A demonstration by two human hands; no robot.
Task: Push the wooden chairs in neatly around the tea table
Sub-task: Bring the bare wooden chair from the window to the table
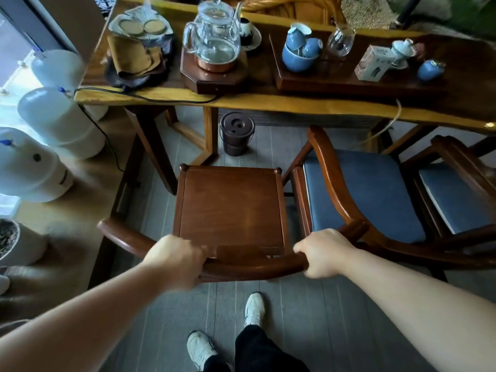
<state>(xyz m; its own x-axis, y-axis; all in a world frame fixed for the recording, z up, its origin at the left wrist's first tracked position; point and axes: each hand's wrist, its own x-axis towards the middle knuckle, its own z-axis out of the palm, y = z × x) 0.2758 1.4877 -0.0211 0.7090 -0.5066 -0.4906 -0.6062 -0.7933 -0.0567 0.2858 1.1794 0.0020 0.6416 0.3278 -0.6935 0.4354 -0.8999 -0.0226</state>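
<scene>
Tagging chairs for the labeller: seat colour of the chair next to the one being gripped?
Blue cushion on a reddish-brown wooden frame, seen in the head view, the only one.

Grey plank flooring (pixel 308 312) runs beneath and beyond the hands, giving way to a tan strip (pixel 80 224) off to their left. Further left, three white water jugs (pixel 59 122) lie in a row, washed by bright daylight from a window (pixel 10 49) at the far left edge. Ahead of the hands, a small dark lidded bucket (pixel 236 133) stands on the floor. A black power cord (pixel 107 140) trails down past the jugs.
</scene>
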